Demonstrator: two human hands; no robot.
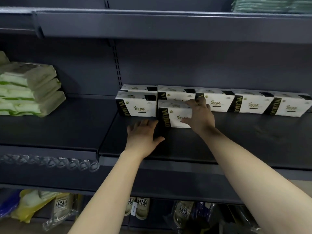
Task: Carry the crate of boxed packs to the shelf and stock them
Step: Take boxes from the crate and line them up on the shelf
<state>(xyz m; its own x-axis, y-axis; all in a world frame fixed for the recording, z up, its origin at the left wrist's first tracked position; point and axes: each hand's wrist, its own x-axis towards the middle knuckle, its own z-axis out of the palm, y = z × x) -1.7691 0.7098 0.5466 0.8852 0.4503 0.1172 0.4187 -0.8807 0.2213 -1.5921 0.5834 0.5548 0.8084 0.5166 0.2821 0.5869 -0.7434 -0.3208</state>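
The dark grey metal shelf [253, 141] lay open from its front lip to the back row of white-and-black cardboard boxed packs [251, 103]. The front pack [170, 115] stood ahead of that row, with the right hand [199, 115] curled over its top and right end. The left hand [143, 134] lay flat on the shelf, fingers spread, near the pack's black end.

Dark grey metal shelving [244, 142], pretty dim light. A slotted upright [117, 65] runs up the back panel [202, 65], soft green-and-white packs [28, 90] sit stacked on the left, clear plastic hooks [50, 162] hang under that shelf edge, bagged slippers [141, 208] on the row below
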